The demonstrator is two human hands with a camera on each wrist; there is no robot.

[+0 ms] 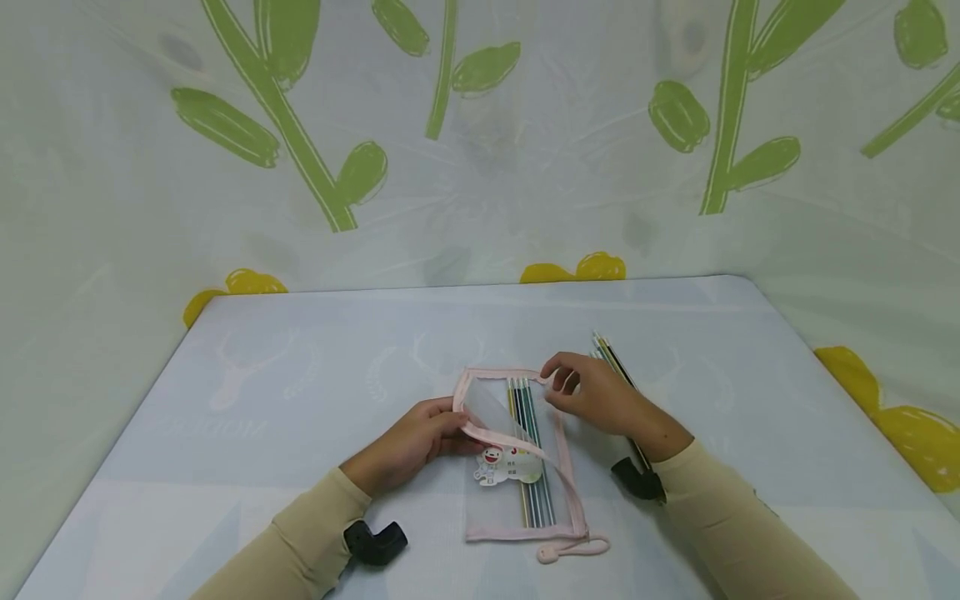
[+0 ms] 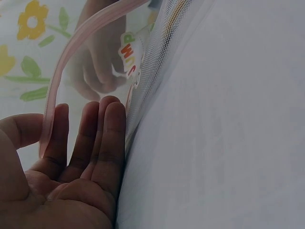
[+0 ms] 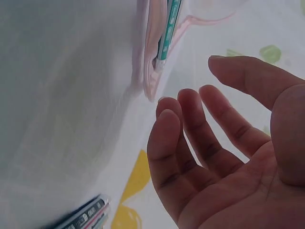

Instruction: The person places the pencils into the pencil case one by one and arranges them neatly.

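Head view shows us a pale counter (image 1: 300, 442) with both forearms (image 1: 750, 525) reaching across it. Between them lies the pink-edged clear pouch (image 1: 491, 510), its upper layer folded back. The left hand's grip (image 1: 416, 437) pinches that pink edge; only the left wrist view shows us it runs between thumb and forefinger, the other fingers extended. The right hand's grip (image 1: 596, 396) is loosely curved and empty beside the pouch's far right corner; its wrist view shows thumb and fingers well parted. Inside the pouch we see pens (image 1: 536, 504), partly covered by a sticker (image 1: 510, 467) whose small print we cannot read. Right of it, loose pens (image 1: 617, 362) are partly hidden by the right arm.
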